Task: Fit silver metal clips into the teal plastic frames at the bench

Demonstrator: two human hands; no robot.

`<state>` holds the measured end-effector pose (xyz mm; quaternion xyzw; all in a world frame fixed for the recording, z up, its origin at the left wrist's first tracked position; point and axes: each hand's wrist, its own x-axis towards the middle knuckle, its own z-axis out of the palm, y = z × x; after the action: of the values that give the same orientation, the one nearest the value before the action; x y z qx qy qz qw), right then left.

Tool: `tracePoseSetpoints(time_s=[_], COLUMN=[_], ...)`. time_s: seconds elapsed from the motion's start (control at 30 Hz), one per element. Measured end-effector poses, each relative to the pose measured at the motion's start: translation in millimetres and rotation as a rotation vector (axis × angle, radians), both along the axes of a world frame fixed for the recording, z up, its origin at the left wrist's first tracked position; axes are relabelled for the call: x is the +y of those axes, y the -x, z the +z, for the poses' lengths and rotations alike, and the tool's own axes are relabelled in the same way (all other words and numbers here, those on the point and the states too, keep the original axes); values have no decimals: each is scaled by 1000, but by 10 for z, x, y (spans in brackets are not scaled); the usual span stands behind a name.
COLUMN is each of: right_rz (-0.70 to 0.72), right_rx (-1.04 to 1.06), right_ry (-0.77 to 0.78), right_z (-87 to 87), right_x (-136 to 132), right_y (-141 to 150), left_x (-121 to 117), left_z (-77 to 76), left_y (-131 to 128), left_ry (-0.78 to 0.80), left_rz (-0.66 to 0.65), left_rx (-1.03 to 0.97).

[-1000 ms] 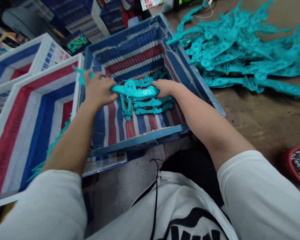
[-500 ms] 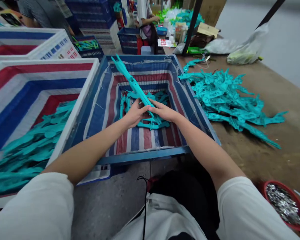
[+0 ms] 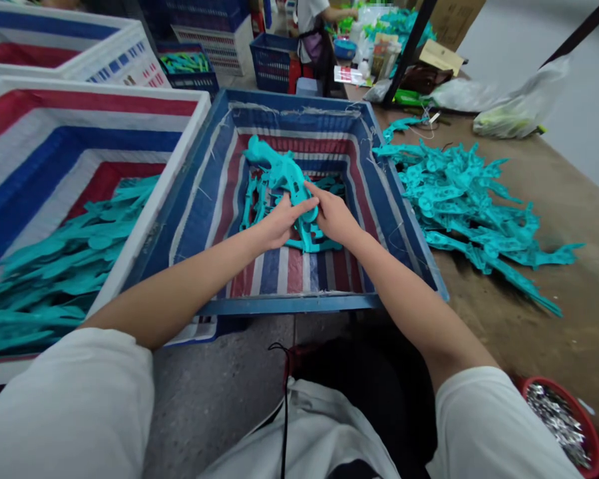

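Note:
Both my hands meet over the blue crate lined with red, white and blue striped cloth. My left hand and my right hand are closed on one teal plastic part, which slants up and away to the left from between them. Under the hands a small heap of teal parts lies on the crate's bottom. A large pile of teal plastic parts lies on the brown table to the right of the crate.
A white crate with striped lining and several teal pieces stands at the left, another behind it. A red bowl of small metal bits sits at the lower right. A person stands far back among blue baskets.
The long teal part that pointed up and away between my hands now lies lower and tilted, closer to the heap. The view has shifted slightly.

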<state>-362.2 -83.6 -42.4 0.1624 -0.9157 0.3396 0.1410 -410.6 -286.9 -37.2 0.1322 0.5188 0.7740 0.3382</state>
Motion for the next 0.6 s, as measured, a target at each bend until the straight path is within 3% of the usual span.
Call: tracePoseSetpoints(time_s=[0.2,0.3,0.47,0.6], right_rz=[0,-24,-64,-206], right_rx=[48,41,-24,-164], right_ry=[-163,-166,115,515], right_z=[54,96,149,145], right_x=[-43,-87,-161,-111], right_y=[-95,-123,-111,-44], left_x=[-56,-72,-124,-211], left_z=[56,54,35,63], left_y=[90,151,313,466], left_ry=[27,94,-18,2], left_rz=[43,45,-33,-24], left_rx=[88,82,95,136])
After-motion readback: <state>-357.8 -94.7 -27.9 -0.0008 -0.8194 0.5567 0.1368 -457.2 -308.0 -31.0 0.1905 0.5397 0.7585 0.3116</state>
